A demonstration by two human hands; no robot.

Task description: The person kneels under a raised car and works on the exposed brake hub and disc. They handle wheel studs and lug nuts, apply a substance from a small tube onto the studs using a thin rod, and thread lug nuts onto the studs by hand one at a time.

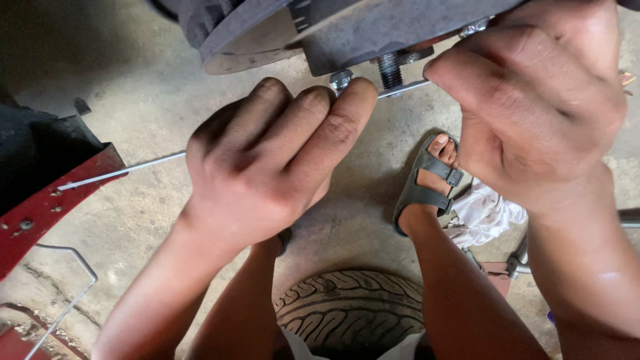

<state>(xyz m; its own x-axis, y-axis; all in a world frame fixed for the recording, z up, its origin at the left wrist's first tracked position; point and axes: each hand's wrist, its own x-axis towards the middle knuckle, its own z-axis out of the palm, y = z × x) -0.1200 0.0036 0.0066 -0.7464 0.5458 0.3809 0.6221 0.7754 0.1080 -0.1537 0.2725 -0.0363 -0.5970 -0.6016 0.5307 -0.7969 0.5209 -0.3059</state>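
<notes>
The dark metal assembly (373, 30) spans the far edge of the scene, raised above the concrete floor (153, 93). A threaded bolt (391, 70) projects from its underside toward the viewer, with a small hex nut (341, 79) just to the left of it.

A tyre (350, 310) lies on the floor at the near edge, between the person's legs. A sandalled foot (430, 180) rests on the floor right of centre, with a white rag (487, 210) beside it. A red metal panel (47, 200) occupies the left side.

The thin metal rod (123, 171) is the working item. Its long axis runs nearly horizontal, rising slightly from near left to far right. One end lies over the red panel; the other end reaches the bolt under the assembly.

The left hand (267, 160) is clamped in a fist around the rod at mid-length; the rod enters the fist from the left and emerges at the fingertips beside the nut. The right hand (540, 100) is curled at the rod's right end, fingertips touching it just right of the bolt. Whether this hand pinches the rod or only steadies it cannot be determined.

The left hand carries the rod; the right hand is nearer the bolt.
</notes>
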